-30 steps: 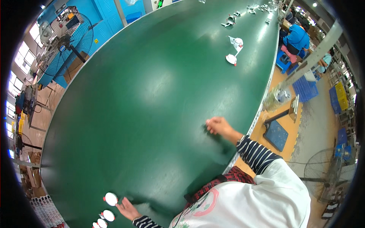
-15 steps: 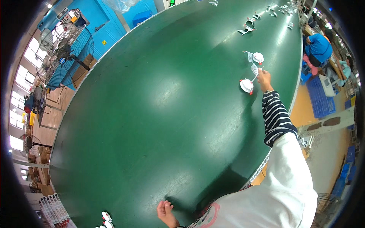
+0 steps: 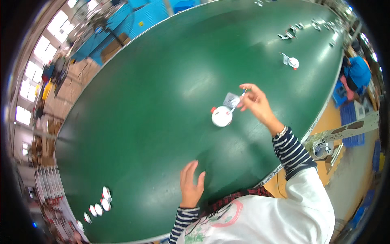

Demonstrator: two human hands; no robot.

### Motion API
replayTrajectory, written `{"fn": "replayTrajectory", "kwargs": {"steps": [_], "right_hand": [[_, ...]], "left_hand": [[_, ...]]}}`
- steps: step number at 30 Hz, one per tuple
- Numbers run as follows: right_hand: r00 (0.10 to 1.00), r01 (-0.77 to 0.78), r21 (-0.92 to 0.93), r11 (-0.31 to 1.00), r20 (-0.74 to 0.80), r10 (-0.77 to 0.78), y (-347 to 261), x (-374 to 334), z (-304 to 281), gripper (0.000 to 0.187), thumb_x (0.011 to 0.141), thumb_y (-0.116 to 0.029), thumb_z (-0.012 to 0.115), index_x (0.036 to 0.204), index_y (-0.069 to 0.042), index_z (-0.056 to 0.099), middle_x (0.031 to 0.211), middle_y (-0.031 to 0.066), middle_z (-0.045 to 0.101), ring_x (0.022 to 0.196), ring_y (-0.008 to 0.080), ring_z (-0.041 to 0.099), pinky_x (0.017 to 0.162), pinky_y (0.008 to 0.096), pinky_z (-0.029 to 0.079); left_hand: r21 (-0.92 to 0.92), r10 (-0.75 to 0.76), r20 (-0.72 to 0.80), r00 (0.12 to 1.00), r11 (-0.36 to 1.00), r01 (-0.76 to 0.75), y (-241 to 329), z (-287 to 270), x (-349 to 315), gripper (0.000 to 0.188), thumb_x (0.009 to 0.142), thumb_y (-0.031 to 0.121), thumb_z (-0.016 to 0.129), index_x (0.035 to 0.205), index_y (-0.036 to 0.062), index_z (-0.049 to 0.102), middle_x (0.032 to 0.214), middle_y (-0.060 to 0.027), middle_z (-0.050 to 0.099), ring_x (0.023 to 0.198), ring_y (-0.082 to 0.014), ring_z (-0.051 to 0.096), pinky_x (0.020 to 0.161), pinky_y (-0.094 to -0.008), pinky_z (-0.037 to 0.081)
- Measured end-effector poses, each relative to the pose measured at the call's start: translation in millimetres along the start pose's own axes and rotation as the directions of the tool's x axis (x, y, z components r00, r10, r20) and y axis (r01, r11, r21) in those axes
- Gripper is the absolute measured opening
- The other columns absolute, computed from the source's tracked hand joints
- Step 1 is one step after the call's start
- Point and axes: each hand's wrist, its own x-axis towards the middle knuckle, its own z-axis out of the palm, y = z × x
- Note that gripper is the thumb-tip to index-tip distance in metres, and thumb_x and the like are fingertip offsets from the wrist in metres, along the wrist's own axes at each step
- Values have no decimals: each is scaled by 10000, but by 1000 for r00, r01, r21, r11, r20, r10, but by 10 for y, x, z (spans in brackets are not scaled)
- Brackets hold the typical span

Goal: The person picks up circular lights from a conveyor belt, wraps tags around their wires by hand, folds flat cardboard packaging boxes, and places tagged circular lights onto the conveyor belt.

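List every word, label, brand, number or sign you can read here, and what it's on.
Nothing can be read clearly enough to quote.
Yellow sign on the blue cabinet: too small and blurred.
Table's edge strip: dark marks, too small.
White shirt: pink ring print; any lettering unclear.
Small packet by the right hand: too blurred.

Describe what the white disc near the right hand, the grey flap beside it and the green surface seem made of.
White disc: plastic or painted metal, judging by its smooth, even white. Grey flap: perhaps thin plastic film, given its patchy sheen. Green surface: glossy, likely plastic; soft reflections.
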Motion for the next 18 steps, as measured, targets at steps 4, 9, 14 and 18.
{"fn": "replayTrajectory", "kwargs": {"steps": [4,9,14,18], "right_hand": [[961,-143,216,966,262,84,-133,-471,976,283,862,-31,519,1129,-20,424,823,105,607,736,193,647,622,294,552],[850,-283,201,938,506,148,-328,-1057,1780,174,888,-42,508,1036,12,434,855,155,622,791,240,657,655,320,561],[759,-302,93,949,626,180,-467,-1254,2103,158,904,-78,502,998,44,468,870,185,626,789,251,659,657,323,561],[707,-250,-26,968,678,201,-428,-1396,2348,178,905,-101,513,966,66,494,852,206,626,767,275,661,653,344,567]], "left_hand": [[254,167,-64,984,956,-146,156,-200,-43,526,683,53,705,1181,88,541,1281,-169,427,1182,-352,402,955,-437,364],[468,209,-250,945,881,-71,-160,-402,-533,527,652,16,693,1154,96,553,1262,-161,436,1167,-360,414,932,-450,388],[370,170,-364,916,929,-25,-392,-646,-948,376,727,9,613,1100,36,574,1062,-145,565,980,-314,546,815,-386,470],[302,50,-292,955,952,43,-342,-769,-1167,389,728,69,649,1104,18,561,1004,-142,587,943,-305,561,802,-381,473]]}}
